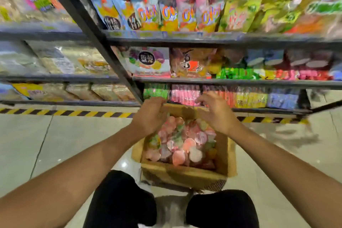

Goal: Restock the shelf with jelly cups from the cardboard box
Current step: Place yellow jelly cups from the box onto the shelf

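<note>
Two bare hands are held over the far end of an open box (187,174) that stands on the tiled floor (61,135) in front of a dark metal shelf (222,83). The left hand (149,114) is seen from the back, its fingers (159,102) curled forward above the box's far rim; whether anything is grasped by them cannot be told, since the frame is blurred and the palm is hidden. The right hand (216,113) is spread, its fingers (201,100) loosely bent and apart, and nothing is seen held in it. The box is filled with jelly cups (183,142) in pink, red, white and green, heaped loosely up to the rim. Both hands are near the cups, but contact cannot be made out. Just behind the hands, on the lowest level of the shelf, rows of green, pink, yellow and blue packets (249,96) are lined up. Higher levels are stocked with bright pouches (166,16) and bags, all smeared by motion. A yellow-and-black stripe (74,113) is laid along the floor at the foot of the shelf. Dark-clad knees (122,200) are seen at the bottom edge, on either side of the box's near end.
</note>
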Demonstrator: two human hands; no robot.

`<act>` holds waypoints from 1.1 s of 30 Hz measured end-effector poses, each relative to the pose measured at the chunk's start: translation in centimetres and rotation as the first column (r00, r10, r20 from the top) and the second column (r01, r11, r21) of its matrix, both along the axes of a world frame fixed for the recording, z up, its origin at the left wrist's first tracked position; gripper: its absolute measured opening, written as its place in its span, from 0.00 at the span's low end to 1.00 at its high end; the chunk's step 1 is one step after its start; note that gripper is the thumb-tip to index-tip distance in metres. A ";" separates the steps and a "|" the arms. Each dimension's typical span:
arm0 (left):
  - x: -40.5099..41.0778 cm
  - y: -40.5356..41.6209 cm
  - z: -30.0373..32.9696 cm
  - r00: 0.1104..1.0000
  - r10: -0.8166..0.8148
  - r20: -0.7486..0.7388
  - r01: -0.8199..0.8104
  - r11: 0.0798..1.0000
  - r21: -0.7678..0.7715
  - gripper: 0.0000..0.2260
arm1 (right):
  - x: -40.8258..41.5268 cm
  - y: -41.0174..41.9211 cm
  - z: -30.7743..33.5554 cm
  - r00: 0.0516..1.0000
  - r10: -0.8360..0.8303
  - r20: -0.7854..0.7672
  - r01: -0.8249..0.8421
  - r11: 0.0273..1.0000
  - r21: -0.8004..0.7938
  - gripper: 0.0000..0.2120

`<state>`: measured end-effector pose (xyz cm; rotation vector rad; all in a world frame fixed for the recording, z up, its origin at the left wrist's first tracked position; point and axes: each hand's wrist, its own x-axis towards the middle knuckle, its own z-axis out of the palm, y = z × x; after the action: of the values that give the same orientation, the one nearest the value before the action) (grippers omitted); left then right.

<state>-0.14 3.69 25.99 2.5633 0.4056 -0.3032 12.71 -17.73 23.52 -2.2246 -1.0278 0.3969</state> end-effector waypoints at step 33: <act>-8.6 1.1 -45.8 0.950 -0.116 -0.290 0.237 0.872 0.427 0.37 | -6.7 -10.5 -49.8 0.978 0.208 0.018 -0.037 0.257 -0.966 0.27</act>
<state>-8.76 4.77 -19.86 3.0475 0.3664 -0.6849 6.02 -28.25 -26.28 -3.3145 -1.2017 1.2599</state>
